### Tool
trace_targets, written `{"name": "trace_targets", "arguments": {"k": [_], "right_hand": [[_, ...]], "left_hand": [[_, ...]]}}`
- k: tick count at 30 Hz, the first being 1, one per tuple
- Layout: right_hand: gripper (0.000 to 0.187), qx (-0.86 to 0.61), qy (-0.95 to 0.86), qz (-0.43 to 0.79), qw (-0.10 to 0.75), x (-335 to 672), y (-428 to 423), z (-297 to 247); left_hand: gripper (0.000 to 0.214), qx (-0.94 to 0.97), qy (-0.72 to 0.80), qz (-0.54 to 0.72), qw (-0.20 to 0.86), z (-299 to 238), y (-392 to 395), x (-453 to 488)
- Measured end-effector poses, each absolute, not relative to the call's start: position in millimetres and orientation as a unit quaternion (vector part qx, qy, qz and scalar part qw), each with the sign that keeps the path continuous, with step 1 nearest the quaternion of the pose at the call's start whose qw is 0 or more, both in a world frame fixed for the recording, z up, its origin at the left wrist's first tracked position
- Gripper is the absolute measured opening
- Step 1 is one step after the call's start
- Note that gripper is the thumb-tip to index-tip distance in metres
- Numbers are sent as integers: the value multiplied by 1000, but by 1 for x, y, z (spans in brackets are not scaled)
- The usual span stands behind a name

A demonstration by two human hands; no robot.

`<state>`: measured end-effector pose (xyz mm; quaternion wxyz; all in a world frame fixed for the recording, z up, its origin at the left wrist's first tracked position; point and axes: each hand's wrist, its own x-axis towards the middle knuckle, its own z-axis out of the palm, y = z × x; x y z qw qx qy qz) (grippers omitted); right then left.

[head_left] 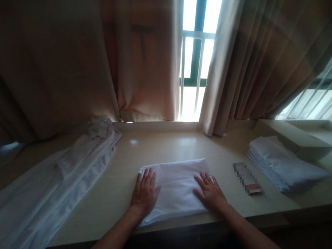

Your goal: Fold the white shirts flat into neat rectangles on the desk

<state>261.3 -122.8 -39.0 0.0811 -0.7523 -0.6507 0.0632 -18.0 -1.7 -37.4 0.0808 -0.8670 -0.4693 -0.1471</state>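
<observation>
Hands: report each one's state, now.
Left hand: open, palm down on the cloth's left side.
Right hand: open, palm down on its right side.

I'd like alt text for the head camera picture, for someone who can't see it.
A left hand and right hand rest palm-down on folded white cloth on a pale table. Long white fabric lies left, a folded stack right, with parted curtains and window behind.

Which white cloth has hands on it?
The middle folded cloth, under the left hand and right hand; neither touches the long left pile or folded right stack.
</observation>
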Motion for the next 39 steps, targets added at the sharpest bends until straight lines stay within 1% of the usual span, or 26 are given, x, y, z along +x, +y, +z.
{"name": "trace_targets", "arguments": {"k": [4,7,13,26,28,32,33,35,37,39], "right_hand": [[66,-748,-656,55,81,261,-124,-41],[68,-745,-660,52,83,262,-124,-45],[69,-745,-660,57,81,263,-124,-50],[70,-738,-667,63,81,262,-139,-52],[69,-733,-673,64,80,265,-140,-52],[67,-710,-698,68,68,276,-139,-50],[66,-702,-707,65,63,279,-138,-48],[64,-684,-726,47,56,288,-136,-44],[63,-667,-743,14,50,296,-131,-39],[65,-654,-755,-19,44,302,-122,-32]], "left_hand": [[67,-911,-391,-131,33,-46,-39,-21],[73,-923,-368,-110,13,-63,-61,-39],[78,-895,-427,-120,49,-79,-71,-82],[79,-896,-407,-136,118,-86,-87,-91],[83,-897,-401,-137,126,-84,-95,-91],[101,-908,-386,-106,123,-76,-123,-91],[99,-910,-384,-96,128,-75,-130,-91],[84,-911,-372,-85,157,-72,-139,-90],[71,-915,-344,-91,190,-69,-144,-91],[62,-926,-301,-112,200,-66,-146,-90]]}}
